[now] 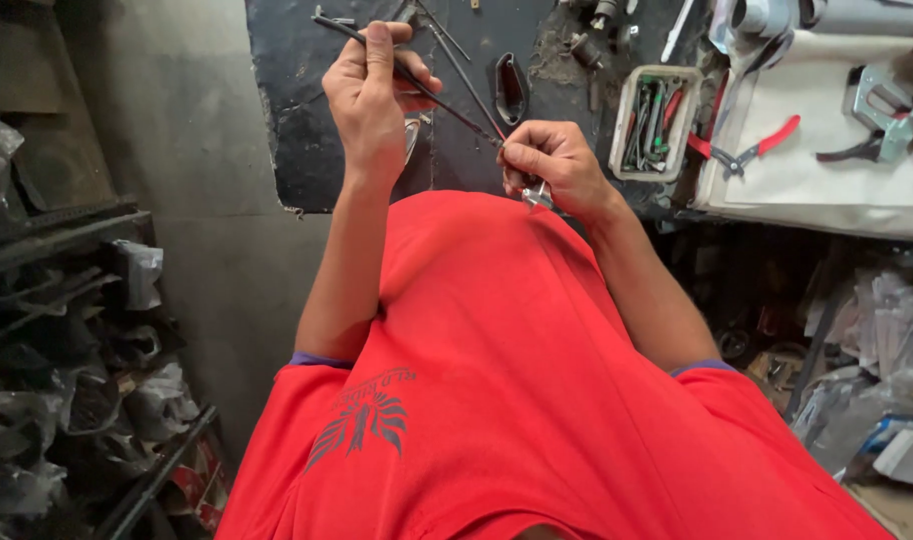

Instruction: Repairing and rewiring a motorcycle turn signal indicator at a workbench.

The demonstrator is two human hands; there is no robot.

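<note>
The left hand (375, 95) is raised over the dark table (297, 120), its fingers closed around a thin black cable (427, 92); the thumb presses along the cable near its upper end, and the cable runs slanting down to the right; the right hand (557, 165) is closed too, pinching the lower end of that cable between thumb and fingertips, where a short reddish stretch shows; a small shiny metal piece (537, 195) pokes out under the right hand, too small to tell what it is; both hands hang just above the person's red shirt (497, 380). A second thin rod (457, 45) lies on the table behind the cable; a dark oval part (510, 88) lies between the two hands, further back. To the right stands a pale tray (627, 125) filled with small tools; beside it lies a pair of red-handled pliers (752, 148) on a pale sheet (807, 180); crumpled plastic bags (877, 330) are heaped lower right.
</note>
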